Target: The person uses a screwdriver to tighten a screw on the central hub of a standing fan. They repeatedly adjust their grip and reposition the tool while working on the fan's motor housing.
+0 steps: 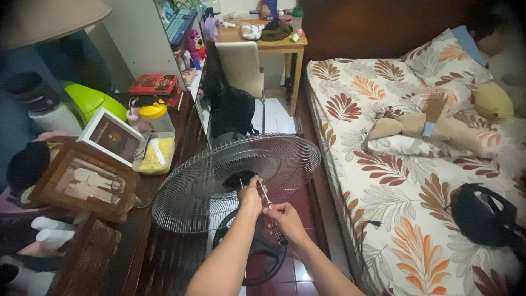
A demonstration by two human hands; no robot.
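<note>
Wire fan grille (pixel 219 181) stands on the floor between the dresser and the bed (pixel 438 164), tilted face up. Right hand (pixel 286 219) grips a screwdriver (pixel 267 201), tip aimed at the grille's dark centre hub. Left hand (pixel 251 196) is closed at that hub, steadying the shaft. Best keep the driver square to the screw, press firmly, brace the grille against wobble.
</note>
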